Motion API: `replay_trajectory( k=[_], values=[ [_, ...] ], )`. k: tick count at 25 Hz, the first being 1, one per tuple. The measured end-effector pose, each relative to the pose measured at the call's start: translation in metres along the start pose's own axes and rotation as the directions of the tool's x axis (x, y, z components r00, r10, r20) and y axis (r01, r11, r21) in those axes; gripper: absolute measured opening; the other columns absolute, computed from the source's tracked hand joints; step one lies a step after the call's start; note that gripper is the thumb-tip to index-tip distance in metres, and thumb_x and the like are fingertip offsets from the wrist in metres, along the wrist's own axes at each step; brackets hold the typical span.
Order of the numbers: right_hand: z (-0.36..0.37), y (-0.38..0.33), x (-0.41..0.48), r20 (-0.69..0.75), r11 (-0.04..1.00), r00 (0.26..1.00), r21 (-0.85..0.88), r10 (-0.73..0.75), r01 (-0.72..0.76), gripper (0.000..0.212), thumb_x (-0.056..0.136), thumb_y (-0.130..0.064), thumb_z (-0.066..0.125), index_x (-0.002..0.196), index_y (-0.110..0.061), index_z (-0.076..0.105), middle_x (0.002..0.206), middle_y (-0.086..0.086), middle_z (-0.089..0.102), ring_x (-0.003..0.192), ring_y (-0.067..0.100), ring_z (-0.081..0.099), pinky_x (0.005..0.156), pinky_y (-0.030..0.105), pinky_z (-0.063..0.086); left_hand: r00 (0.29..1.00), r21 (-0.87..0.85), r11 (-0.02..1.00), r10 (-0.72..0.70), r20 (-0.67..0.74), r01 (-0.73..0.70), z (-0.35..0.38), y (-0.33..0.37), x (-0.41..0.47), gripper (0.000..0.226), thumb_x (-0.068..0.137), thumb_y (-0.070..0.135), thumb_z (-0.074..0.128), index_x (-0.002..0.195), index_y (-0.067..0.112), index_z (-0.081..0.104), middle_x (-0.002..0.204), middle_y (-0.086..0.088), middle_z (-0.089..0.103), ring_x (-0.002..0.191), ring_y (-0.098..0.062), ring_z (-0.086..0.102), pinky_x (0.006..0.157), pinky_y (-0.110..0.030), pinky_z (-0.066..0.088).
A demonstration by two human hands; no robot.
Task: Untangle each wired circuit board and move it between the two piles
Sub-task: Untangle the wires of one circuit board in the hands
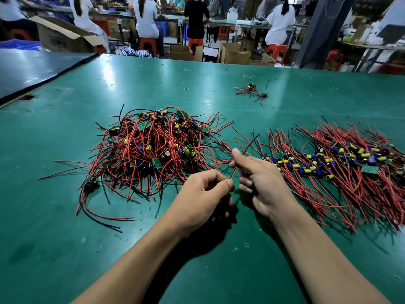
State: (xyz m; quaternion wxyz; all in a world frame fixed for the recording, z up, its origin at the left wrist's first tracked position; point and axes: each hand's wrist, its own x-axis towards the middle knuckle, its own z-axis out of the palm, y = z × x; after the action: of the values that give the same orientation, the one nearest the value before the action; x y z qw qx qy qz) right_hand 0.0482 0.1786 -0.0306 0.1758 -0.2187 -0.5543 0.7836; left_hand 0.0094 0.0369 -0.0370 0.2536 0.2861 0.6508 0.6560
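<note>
Head view: one wired board's lead held between both hands, midway between the two piles.

A red wire point(233, 172) is pinched at its lower end by the curled fingers and thumb of the left hand point(203, 194) and higher up by the thumb and forefinger of the right hand point(265, 185); its board is hidden, probably beneath the left hand. The units are judged light, with limp, springy leads that snag on neighbours and small boards whose solder joints could be strained; a grip on the board itself is advised, with the leads drawn out gently. No container is used on the table point(65, 216): boards lie loose in the tangled pile point(153, 148) and the combed pile point(341, 163). Contents of the cardboard boxes point(234, 54) behind cannot be made out.
</note>
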Motion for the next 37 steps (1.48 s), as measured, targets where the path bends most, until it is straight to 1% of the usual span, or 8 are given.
replay_trajectory(
  k=[4,9,12,19,24,31,34,37],
  values=[
    [-0.003,-0.006,0.004,-0.094,0.981,0.992,0.184,0.084,-0.066,0.039,0.096,-0.033,0.063,0.067,-0.006,0.062,0.054,-0.004,0.035,0.032,0.002,0.024,0.031,0.015,0.019,1.0,0.032,0.999,0.0,0.015,0.0,0.0,0.0,0.0,0.02,0.097,0.013,0.057,0.084,-0.002,0.059,0.06,-0.006,0.065,0.047,-0.023,0.056,0.05,-0.029,0.045],
    [-0.005,-0.013,0.004,-0.053,0.915,0.981,0.373,0.186,-0.154,0.049,0.101,-0.039,0.056,0.064,-0.006,0.058,0.048,-0.005,0.032,0.031,0.003,0.024,0.03,0.015,0.02,0.999,0.047,0.999,-0.017,0.033,0.016,-0.001,0.001,-0.001,0.018,0.097,0.013,0.057,0.086,0.0,0.063,0.06,-0.005,0.065,0.05,-0.023,0.055,0.053,-0.031,0.044],
    [-0.009,-0.012,0.004,-0.024,0.966,0.993,0.236,0.119,-0.11,0.053,0.097,-0.04,0.059,0.055,-0.01,0.068,0.052,-0.005,0.039,0.035,0.003,0.027,0.033,0.015,0.021,0.999,0.004,0.999,-0.045,0.018,0.045,-0.002,0.0,-0.002,0.017,0.096,0.01,0.057,0.086,-0.003,0.062,0.059,-0.009,0.064,0.046,-0.023,0.056,0.048,-0.026,0.047],
    [-0.006,0.003,-0.003,0.24,0.992,0.967,-0.117,0.08,-0.053,0.028,0.078,-0.041,0.076,0.075,-0.013,0.076,0.05,0.002,0.047,0.035,0.007,0.036,0.036,0.016,0.033,0.996,-0.16,0.984,-0.081,-0.026,0.076,-0.001,0.001,-0.003,0.015,0.097,0.009,0.056,0.087,0.003,0.065,0.056,-0.01,0.058,0.04,-0.019,0.053,0.04,-0.022,0.045],
    [-0.012,0.005,0.004,0.091,0.982,0.994,-0.174,-0.056,0.071,0.036,0.077,-0.05,0.073,0.078,-0.014,0.078,0.055,0.004,0.026,0.039,0.009,0.019,0.04,0.017,0.017,0.997,-0.138,0.987,-0.079,-0.006,0.077,-0.001,0.002,-0.003,0.017,0.097,0.008,0.055,0.081,0.003,0.058,0.055,-0.009,0.059,0.041,-0.019,0.053,0.041,-0.021,0.044],
    [-0.025,-0.006,0.011,-0.172,0.977,0.964,-0.111,-0.201,0.184,0.035,0.096,-0.033,0.066,0.07,-0.01,0.073,0.056,0.002,0.03,0.039,0.006,0.021,0.037,0.017,0.017,0.995,-0.052,0.994,-0.09,0.032,0.092,0.0,0.006,-0.004,0.014,0.096,0.008,0.056,0.082,0.004,0.059,0.057,-0.007,0.06,0.045,-0.021,0.053,0.046,-0.021,0.045],
    [-0.021,-0.012,0.01,-0.16,0.989,0.987,0.149,0.023,0.001,0.046,0.1,-0.041,0.057,0.067,-0.009,0.064,0.055,-0.003,0.036,0.034,0.004,0.024,0.031,0.016,0.019,0.995,-0.061,0.993,-0.096,0.039,0.098,-0.002,0.006,-0.005,0.014,0.096,0.008,0.057,0.083,0.004,0.059,0.058,-0.009,0.06,0.046,-0.022,0.054,0.048,-0.023,0.046],
    [-0.026,-0.024,0.009,0.074,0.836,0.957,0.471,0.279,-0.28,0.047,0.097,-0.036,0.057,0.057,-0.011,0.06,0.059,-0.003,0.036,0.03,0.002,0.025,0.028,0.014,0.019,0.994,-0.065,0.993,-0.099,0.048,0.102,-0.004,0.005,-0.006,0.014,0.096,0.009,0.057,0.083,0.003,0.06,0.059,-0.01,0.06,0.047,-0.022,0.054,0.049,-0.024,0.046]
  ],
)
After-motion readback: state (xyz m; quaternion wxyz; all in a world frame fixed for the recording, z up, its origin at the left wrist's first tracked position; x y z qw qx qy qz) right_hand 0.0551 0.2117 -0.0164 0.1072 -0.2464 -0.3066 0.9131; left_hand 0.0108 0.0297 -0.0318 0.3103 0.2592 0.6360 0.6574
